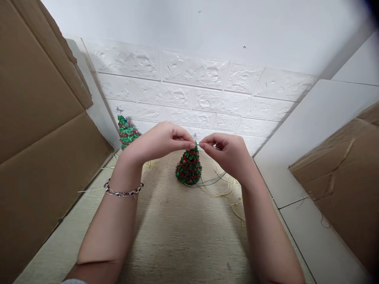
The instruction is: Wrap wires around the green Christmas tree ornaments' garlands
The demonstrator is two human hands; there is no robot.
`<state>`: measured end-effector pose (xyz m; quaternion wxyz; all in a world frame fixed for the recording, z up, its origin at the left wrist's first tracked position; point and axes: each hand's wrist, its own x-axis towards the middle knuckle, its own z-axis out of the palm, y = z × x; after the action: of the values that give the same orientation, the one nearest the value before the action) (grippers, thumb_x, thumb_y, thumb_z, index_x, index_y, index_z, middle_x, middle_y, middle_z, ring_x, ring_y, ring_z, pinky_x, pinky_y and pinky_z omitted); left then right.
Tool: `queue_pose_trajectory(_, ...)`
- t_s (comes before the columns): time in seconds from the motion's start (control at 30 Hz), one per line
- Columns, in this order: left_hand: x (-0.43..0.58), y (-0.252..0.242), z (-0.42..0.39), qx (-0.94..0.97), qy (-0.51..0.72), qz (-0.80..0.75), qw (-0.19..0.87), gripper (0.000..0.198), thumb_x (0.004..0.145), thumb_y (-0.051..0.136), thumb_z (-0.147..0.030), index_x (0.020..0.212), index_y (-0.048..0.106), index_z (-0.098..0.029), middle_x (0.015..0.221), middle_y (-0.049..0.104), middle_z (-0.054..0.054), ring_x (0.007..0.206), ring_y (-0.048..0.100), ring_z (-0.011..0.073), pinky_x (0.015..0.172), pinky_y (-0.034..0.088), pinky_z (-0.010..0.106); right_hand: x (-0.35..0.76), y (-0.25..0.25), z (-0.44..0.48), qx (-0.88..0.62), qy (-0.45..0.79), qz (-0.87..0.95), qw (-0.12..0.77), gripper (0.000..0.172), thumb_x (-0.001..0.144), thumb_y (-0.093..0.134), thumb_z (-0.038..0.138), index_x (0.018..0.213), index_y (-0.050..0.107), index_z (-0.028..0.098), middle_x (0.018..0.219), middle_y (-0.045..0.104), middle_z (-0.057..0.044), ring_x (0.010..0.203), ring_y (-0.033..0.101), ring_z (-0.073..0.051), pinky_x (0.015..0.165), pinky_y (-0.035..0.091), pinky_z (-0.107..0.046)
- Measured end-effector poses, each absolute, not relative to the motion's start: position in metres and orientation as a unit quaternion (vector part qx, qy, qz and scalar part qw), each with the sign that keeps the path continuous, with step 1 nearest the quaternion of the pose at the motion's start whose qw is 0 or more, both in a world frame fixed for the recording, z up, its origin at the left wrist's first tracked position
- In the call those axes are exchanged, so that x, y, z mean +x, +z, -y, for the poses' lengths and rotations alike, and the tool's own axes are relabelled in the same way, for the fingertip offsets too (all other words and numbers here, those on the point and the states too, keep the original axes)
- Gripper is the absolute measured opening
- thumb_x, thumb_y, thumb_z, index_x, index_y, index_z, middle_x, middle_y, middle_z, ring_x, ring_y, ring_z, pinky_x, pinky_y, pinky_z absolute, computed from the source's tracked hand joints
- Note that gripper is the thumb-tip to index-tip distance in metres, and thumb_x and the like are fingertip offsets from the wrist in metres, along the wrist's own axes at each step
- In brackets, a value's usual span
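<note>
A small green Christmas tree [188,166] wound with red garland stands upright on the wooden board [183,232]. A silver star [195,137] sits at its tip. My left hand [158,142] is pinched closed just left of the star, its fingertips at the treetop. From the right, my right hand [227,152] is also pinched closed at the treetop, with a thin metal piece showing between its fingers. The left wrist wears a silver chain bracelet [122,192].
A second glittery green tree [127,132] with a star stands at the back left against the white brick-pattern wall. Thin yellow and green wires [220,187] lie looped behind and right of the tree. Cardboard sheets [44,130] flank the left, and a cardboard sheet [343,177] the right.
</note>
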<state>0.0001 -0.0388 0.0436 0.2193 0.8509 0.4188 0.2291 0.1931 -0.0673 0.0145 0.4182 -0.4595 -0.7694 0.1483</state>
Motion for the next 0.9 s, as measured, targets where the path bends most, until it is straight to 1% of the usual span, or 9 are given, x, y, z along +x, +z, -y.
queue_pose_trajectory(0.1, 0.004, 0.043, 0.039, 0.856, 0.234, -0.417, 0.197, 0.029, 0.079, 0.054, -0.042, 0.078, 0.071, -0.018, 0.072, 0.066, 0.0, 0.069, 0.054, 0.0121, 0.058, 0.038, 0.023, 0.19, 0.013, 0.067, -0.459, 0.113, 0.766, 0.436, 0.013, 0.08, 0.059, 0.024, 0.076, 0.07, 0.02, 0.066, 0.065, 0.002, 0.056, 0.05, -0.009, 0.057, 0.038, -0.023)
queue_pose_trajectory(0.2, 0.007, 0.042, 0.04, 0.855, 0.235, -0.426, 0.182, 0.03, 0.08, 0.052, -0.041, 0.076, 0.069, -0.017, 0.065, 0.06, 0.0, 0.063, 0.049, 0.0108, 0.054, 0.034, 0.022, 0.19, 0.01, 0.066, -0.453, 0.08, 0.775, 0.434, 0.013, 0.081, 0.059, 0.024, 0.078, 0.072, 0.022, 0.068, 0.067, 0.001, 0.058, 0.052, -0.01, 0.057, 0.038, -0.024)
queue_pose_trajectory(0.3, 0.007, 0.042, 0.041, 0.848, 0.225, -0.441, 0.191, 0.028, 0.081, 0.051, -0.039, 0.074, 0.066, -0.016, 0.06, 0.053, -0.001, 0.056, 0.042, 0.0092, 0.049, 0.03, 0.022, 0.19, 0.006, 0.064, -0.433, 0.044, 0.795, 0.422, 0.013, 0.082, 0.06, 0.025, 0.081, 0.073, 0.024, 0.07, 0.066, 0.0, 0.06, 0.052, -0.011, 0.058, 0.037, -0.024)
queue_pose_trajectory(0.37, 0.007, 0.042, 0.04, 0.847, 0.206, -0.445, 0.204, 0.027, 0.08, 0.051, -0.037, 0.074, 0.065, -0.016, 0.059, 0.051, -0.001, 0.053, 0.04, 0.0086, 0.048, 0.028, 0.022, 0.19, 0.003, 0.063, -0.424, 0.015, 0.804, 0.417, 0.014, 0.083, 0.06, 0.027, 0.081, 0.074, 0.025, 0.066, 0.061, 0.001, 0.058, 0.049, -0.01, 0.056, 0.036, -0.024)
queue_pose_trajectory(0.47, 0.005, 0.041, 0.036, 0.854, 0.175, -0.433, 0.23, 0.028, 0.08, 0.051, -0.038, 0.076, 0.068, -0.016, 0.062, 0.055, 0.0, 0.056, 0.043, 0.0096, 0.051, 0.031, 0.022, 0.188, 0.0, 0.062, -0.435, -0.01, 0.805, 0.404, 0.017, 0.084, 0.059, 0.03, 0.079, 0.074, 0.025, 0.063, 0.056, 0.001, 0.055, 0.044, -0.009, 0.055, 0.033, -0.024)
queue_pose_trajectory(0.57, 0.004, 0.037, 0.029, 0.858, 0.17, -0.407, 0.263, 0.03, 0.079, 0.053, -0.041, 0.082, 0.071, -0.017, 0.072, 0.063, 0.001, 0.067, 0.052, 0.0124, 0.06, 0.038, 0.023, 0.188, 0.002, 0.063, -0.448, 0.001, 0.805, 0.389, 0.016, 0.084, 0.059, 0.029, 0.078, 0.073, 0.024, 0.064, 0.057, 0.001, 0.056, 0.044, -0.009, 0.055, 0.032, -0.025)
queue_pose_trajectory(0.67, 0.004, 0.033, 0.023, 0.857, 0.173, -0.389, 0.291, 0.032, 0.078, 0.055, -0.044, 0.084, 0.071, -0.018, 0.078, 0.066, 0.001, 0.074, 0.055, 0.0139, 0.065, 0.04, 0.024, 0.189, 0.004, 0.061, -0.452, 0.02, 0.807, 0.378, 0.014, 0.081, 0.059, 0.026, 0.075, 0.07, 0.021, 0.065, 0.059, 0.001, 0.058, 0.045, -0.01, 0.056, 0.032, -0.025)
queue_pose_trajectory(0.8, 0.005, 0.03, 0.019, 0.847, 0.177, -0.403, 0.299, 0.031, 0.076, 0.057, -0.044, 0.081, 0.071, -0.017, 0.074, 0.065, 0.001, 0.071, 0.053, 0.0131, 0.063, 0.039, 0.024, 0.191, 0.004, 0.059, -0.463, 0.016, 0.802, 0.377, 0.011, 0.08, 0.057, 0.022, 0.073, 0.065, 0.019, 0.07, 0.062, 0.0, 0.063, 0.048, -0.011, 0.059, 0.032, -0.025)
queue_pose_trajectory(0.9, 0.001, 0.029, 0.017, 0.838, 0.178, -0.428, 0.289, 0.029, 0.077, 0.056, -0.042, 0.079, 0.071, -0.017, 0.068, 0.06, 0.0, 0.065, 0.049, 0.012, 0.06, 0.037, 0.024, 0.194, 0.004, 0.058, -0.495, 0.011, 0.798, 0.343, 0.011, 0.08, 0.054, 0.021, 0.073, 0.063, 0.019, 0.073, 0.063, -0.001, 0.066, 0.05, -0.012, 0.062, 0.033, -0.026)
